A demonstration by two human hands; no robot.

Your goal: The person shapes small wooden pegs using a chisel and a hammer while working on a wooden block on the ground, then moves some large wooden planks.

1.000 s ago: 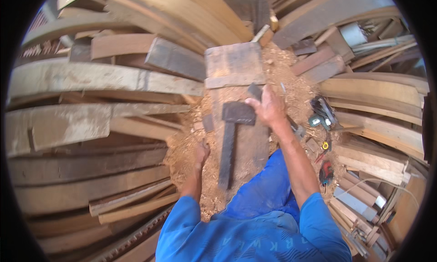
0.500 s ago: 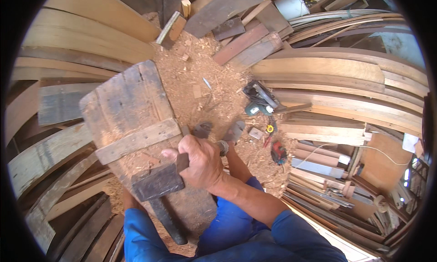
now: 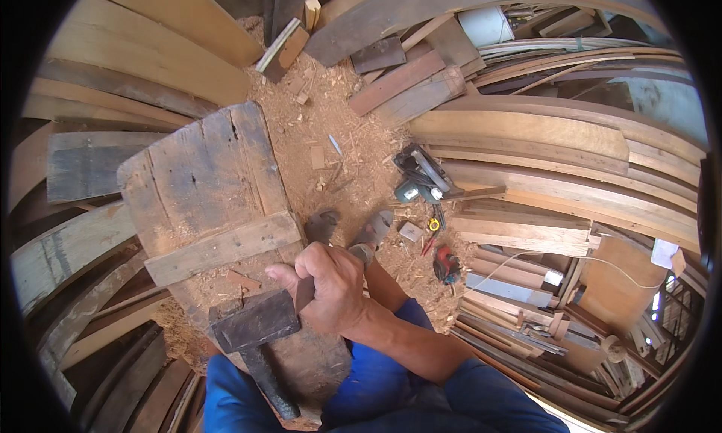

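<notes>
My right hand (image 3: 331, 286) is closed in a fist over the right side of a worn wooden bench board (image 3: 203, 174). A short brown wooden piece (image 3: 304, 295) sticks out of the fist beside the thumb; its rest is hidden in my grip. Just left of it a hammer (image 3: 257, 324) with a dark block-like head lies on the board, its black handle toward me. A nailed crosspiece (image 3: 226, 246) spans the board beyond the hammer. My left sleeve (image 3: 237, 395) shows at the board's near left edge, but the left hand is out of sight.
Sawdust and shavings cover the floor. To the right lie a green-and-black power tool (image 3: 417, 192), a yellow tape measure (image 3: 434, 224) and a red-and-black tool (image 3: 445, 264). Stacked planks (image 3: 526, 170) line both sides. My sandalled feet (image 3: 376, 226) stand right of the board.
The view has shifted slightly, so the board, hammer and right hand appear lower. The wooden piece in my right hand sits a little lower against the fist. Less of my left forearm shows.
</notes>
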